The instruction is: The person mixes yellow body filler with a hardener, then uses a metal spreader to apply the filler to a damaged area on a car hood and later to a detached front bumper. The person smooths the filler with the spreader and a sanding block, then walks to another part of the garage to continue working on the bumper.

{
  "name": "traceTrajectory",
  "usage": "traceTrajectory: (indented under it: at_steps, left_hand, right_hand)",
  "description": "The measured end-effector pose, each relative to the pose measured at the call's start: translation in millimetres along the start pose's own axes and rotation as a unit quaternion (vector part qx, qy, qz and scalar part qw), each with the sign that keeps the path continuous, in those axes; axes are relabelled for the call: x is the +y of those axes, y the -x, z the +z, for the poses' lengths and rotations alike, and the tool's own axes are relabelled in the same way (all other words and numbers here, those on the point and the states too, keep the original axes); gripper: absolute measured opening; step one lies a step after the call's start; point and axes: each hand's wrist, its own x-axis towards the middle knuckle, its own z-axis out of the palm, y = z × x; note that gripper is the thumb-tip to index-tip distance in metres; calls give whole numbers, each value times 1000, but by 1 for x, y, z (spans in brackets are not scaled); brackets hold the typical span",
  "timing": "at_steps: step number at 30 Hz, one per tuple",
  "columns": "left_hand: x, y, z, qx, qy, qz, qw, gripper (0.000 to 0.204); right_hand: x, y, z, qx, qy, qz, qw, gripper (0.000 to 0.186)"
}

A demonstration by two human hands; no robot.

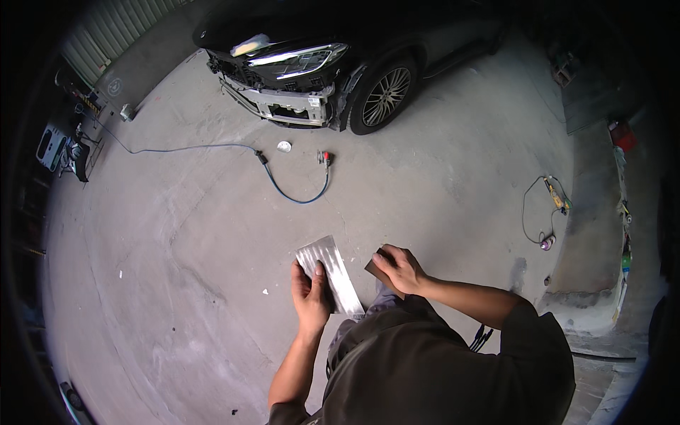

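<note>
My left hand [309, 296] grips a flat rectangular metal plate [341, 278] by its left edge, the thumb lying across its face. Bright brushed streaks run over the plate's silver surface. Just right of it, apart from the plate, my right hand [402, 270] pinches a dark brown sheet [388, 282] that looks like sandpaper. The fingers behind the sheet are partly hidden. Both hands are in front of my body, above my legs.
Ahead stands a black car [386, 49] with its front bumper off and metal beam exposed. A blue air hose [283, 193] ends at a red-and-black tool [326, 157] on the floor. A white round lid [284, 146] lies nearby. Rightward is a yellow corded power tool [557, 196].
</note>
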Motion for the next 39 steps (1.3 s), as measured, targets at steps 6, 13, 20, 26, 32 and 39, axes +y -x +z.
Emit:
traceTrajectory:
  at_steps: [6,13,20,26,32,39]
  left_hand:
    - [7,-54,-20,58,43,-28,997,28]
    - [16,-173,-66,63,-215,-27,974,21]
    - [74,-325,-99,39,-112,-130,984,22]
    - [120,-410,-149,-87,-7,-211,974,27]
    - [135,-524,-261,-6,130,-144,981,40]
    - [213,-668,-362,-103,42,-135,985,65]
  right_hand:
    - [-17,-65,18,-67,156,-138,976,57]
    - [-54,-241,28,32,216,-369,903,50]
    - [-103,-418,40,-7,155,-315,936,52]
    - [-142,-577,72,-291,-114,-87,946,61]
    - [-189,-657,143,-462,-171,-43,869,53]
    - [-267,-757,233,-357,-191,-136,904,58]
